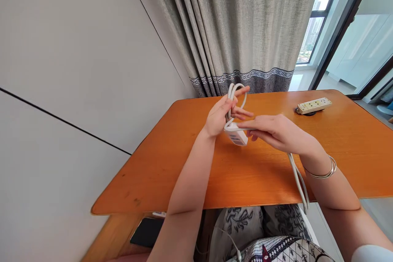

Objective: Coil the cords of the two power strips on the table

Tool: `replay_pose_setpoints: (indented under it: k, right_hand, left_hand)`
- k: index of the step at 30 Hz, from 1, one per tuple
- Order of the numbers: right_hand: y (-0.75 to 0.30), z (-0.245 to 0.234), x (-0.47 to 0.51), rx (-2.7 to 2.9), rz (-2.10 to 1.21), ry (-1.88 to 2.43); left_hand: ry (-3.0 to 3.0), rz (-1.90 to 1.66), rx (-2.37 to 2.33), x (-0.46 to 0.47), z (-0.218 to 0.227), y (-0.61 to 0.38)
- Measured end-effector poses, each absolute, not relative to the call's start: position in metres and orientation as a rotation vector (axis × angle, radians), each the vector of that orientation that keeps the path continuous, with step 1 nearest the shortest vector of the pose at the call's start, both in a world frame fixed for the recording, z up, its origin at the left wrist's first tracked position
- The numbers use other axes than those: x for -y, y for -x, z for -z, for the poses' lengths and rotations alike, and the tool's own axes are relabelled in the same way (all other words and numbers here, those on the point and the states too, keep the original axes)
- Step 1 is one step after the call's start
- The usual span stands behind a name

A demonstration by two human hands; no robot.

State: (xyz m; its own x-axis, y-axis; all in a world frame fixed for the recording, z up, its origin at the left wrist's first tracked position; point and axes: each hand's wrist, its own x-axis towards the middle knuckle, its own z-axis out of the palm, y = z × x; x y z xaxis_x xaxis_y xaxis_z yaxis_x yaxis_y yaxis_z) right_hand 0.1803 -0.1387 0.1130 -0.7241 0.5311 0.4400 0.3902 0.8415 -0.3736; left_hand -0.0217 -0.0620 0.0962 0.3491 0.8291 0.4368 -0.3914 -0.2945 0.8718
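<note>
Left hand (217, 116): thumb clamps down on looped, round white cable (229, 92), other fingers spread!
Right hand (278, 131): fingers gathered on that same cable, slack dangling beneath the wrist.
White rectangular plastic power strip (237, 136): tilted, just below the left palm, beside the right fingertips.
Cream oblong plastic power strip (315, 105): resting beyond the right hand, farther right, on the orange-brown wooden table (166, 168).

A white power strip (237, 136) is tilting over the table (172, 168); its white cord (297, 177) (partly looped) is dangling rightward.
</note>
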Motion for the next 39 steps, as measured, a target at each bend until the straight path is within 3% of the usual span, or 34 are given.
replay_pose_setpoints:
  k: [9, 16, 27, 32, 39]
  right_hand:
    - [-0.184, -0.097, 0.102, 1.836, 0.017, 0.824]
    - [-0.181, -0.088, 0.090, 1.820, -0.564, 0.878]
    - [-0.182, -0.090, 0.090, 1.663, -1.029, 0.668]
    - [-0.179, -0.083, 0.081, 1.576, -1.101, 0.508]
    - [-0.172, -0.080, 0.090, 1.945, -0.930, 0.885]
  left_hand:
    - [-1.273, -0.900, -0.300, 0.082, -0.098, 0.011]
    - [-1.126, -0.746, -0.255, 0.084, -0.097, 0.002]
    - [-1.102, -0.688, -0.264, 0.093, -0.097, -0.006]
    - [-0.934, -0.868, -0.258, 0.102, -0.108, -0.005]
    - [-0.776, -1.348, -0.377, 0.094, -0.123, 0.002]
